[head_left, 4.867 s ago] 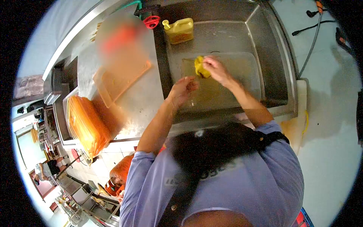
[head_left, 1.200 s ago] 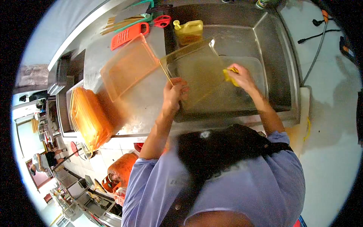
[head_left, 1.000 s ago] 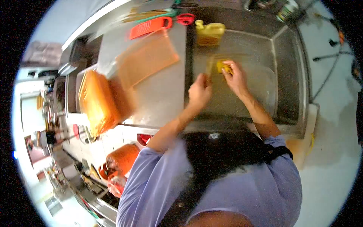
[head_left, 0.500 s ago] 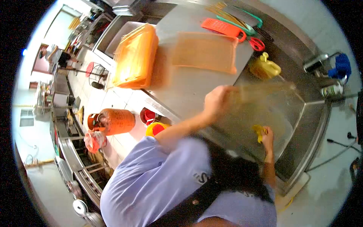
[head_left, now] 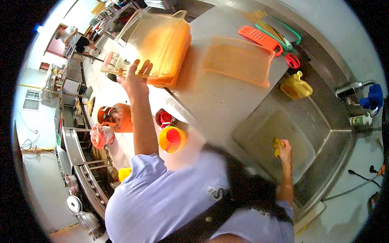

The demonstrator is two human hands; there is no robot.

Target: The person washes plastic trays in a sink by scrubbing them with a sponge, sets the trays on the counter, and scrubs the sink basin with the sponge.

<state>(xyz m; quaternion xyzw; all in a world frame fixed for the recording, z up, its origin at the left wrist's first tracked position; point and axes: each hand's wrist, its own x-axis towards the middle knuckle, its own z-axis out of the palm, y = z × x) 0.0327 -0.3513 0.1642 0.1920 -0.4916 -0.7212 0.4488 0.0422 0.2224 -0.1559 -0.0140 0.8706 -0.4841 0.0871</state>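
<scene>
My left hand (head_left: 137, 79) reaches to the upper left, its fingers and thumb at the near edge of a clear plastic tray (head_left: 139, 28). That tray is tilted over a stack of orange plastic trays (head_left: 178, 56) on the metal counter. Fingers wrapped round it, my right hand (head_left: 285, 152) holds a yellow cloth or sponge (head_left: 278, 146) above the sink. Below it, a large translucent tub (head_left: 259, 139) lies in the sink, its contents hard to make out. One orange tray (head_left: 239, 60) rests alone on the counter.
Beside the lone tray lie an orange grater (head_left: 259, 36), red-handled scissors (head_left: 292, 60) and a green-edged tool. A yellow jug (head_left: 296, 86) stands near the sink's edge, the tap (head_left: 350, 90) farther right. Buckets (head_left: 172, 139) and a gas cylinder (head_left: 121, 117) are on the floor. Another person stands far off.
My left hand has swung from over the sink leftward to the orange stack, carrying the clear tray. My right hand stays over the sink with the yellow cloth or sponge.
</scene>
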